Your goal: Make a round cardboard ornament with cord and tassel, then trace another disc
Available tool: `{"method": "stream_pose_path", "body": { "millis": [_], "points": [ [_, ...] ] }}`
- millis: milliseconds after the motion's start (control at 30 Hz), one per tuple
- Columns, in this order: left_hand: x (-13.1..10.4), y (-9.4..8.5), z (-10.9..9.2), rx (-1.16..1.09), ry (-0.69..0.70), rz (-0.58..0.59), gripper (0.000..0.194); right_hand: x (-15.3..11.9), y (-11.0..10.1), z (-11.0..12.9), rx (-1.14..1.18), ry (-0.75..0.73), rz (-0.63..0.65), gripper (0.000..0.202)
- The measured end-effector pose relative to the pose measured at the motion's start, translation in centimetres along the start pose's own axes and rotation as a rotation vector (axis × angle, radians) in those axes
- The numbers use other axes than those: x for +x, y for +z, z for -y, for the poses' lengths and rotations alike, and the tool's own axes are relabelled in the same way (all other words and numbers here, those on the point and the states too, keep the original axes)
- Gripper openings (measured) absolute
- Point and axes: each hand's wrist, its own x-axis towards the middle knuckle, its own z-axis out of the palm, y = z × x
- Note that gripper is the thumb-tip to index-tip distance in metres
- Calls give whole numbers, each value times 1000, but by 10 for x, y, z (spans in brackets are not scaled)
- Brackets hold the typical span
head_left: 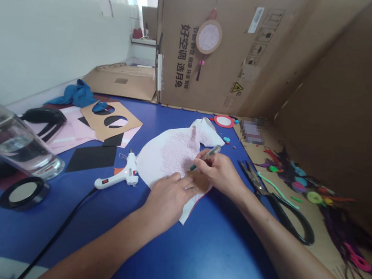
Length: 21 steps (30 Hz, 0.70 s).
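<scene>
A white cloth piece (158,151) with faint reddish line drawing lies on the blue table in front of me. My right hand (218,171) is closed round a pen (213,150), its tip low over the cloth. Just left of it, my left hand (169,198) presses on the cloth with its fingers spread flat. A brown round piece (199,182) shows between the two hands, partly covered by them. To the left of the cloth lies a white glue gun (123,175) with a black cable.
A glass of water (17,142) and a round black-rimmed item (23,192) are at the left. Brown card with holes (111,120) lies behind. Large scissors (275,202) and coloured cords lie right. A cardboard box (224,84) stands behind the table.
</scene>
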Motion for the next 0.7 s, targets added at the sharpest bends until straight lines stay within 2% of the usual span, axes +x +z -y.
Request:
{"method": "stream_pose_path", "body": {
  "millis": [233,467,700],
  "points": [
    [0,2,1,-2,2,-6,50,0,0,0,24,-5,8,33],
    [0,1,1,-11,9,-6,58,1,-1,-5,-9,0,-4,30],
    [0,4,2,1,6,-9,50,1,-4,-6,-16,-2,-12,29]
  ]
}}
